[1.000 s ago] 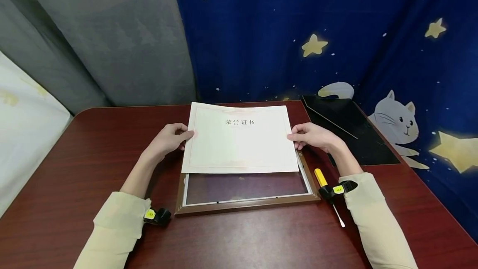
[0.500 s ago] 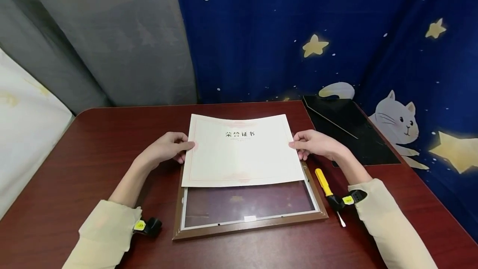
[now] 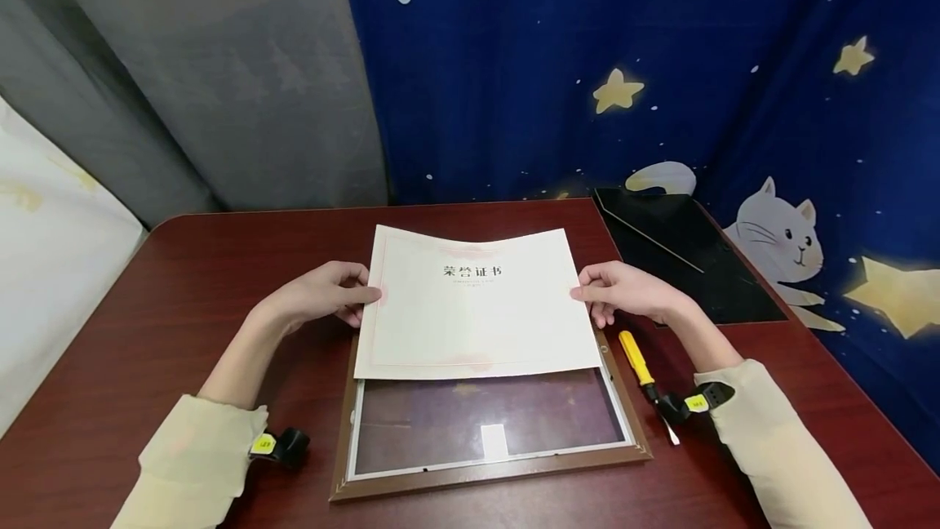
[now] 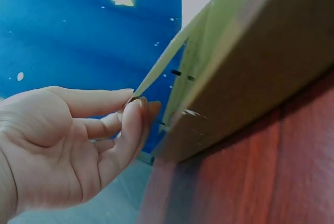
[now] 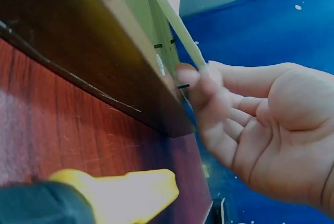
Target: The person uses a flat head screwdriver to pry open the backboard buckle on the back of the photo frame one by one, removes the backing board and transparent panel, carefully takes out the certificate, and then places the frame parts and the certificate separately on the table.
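Head view: left hand (image 3: 323,294) and right hand (image 3: 624,288) each pinched one side edge of the certificate (image 3: 473,304), keeping it level above the open frame (image 3: 488,476).

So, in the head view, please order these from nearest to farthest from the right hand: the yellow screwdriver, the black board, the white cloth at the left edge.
From the right hand:
1. Yellow screwdriver, just below the hand, right of the frame.
2. Black board, behind the hand at the table's far right.
3. White cloth, far across at the left edge.
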